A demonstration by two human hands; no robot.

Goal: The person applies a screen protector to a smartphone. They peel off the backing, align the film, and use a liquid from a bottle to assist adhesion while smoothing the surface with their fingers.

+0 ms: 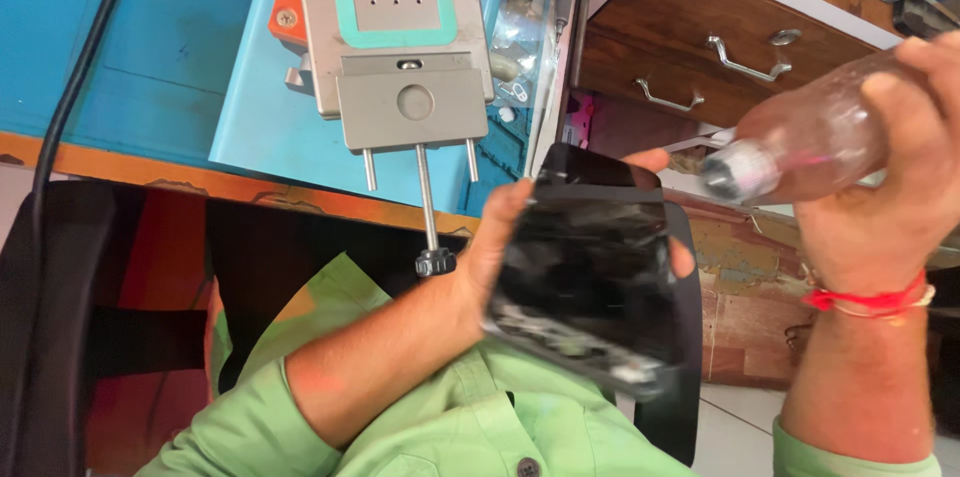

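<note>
My left hand [500, 237] grips a black phone [590, 267], glossy side up and blurred, held over my lap in front of the bench edge. My right hand [890, 177] is wrapped around a clear plastic bottle [800, 142], tilted so its capped mouth points left toward the phone's upper right corner. The bottle's cap sits a short way from the phone, not touching it. A red thread band is on my right wrist.
A grey metal press fixture with a screw knob [395, 57] lies on a blue mat [250, 127] on the blue bench. Wooden drawers with metal handles [700, 47] stand to the right. A black cable [70, 97] runs down the left side.
</note>
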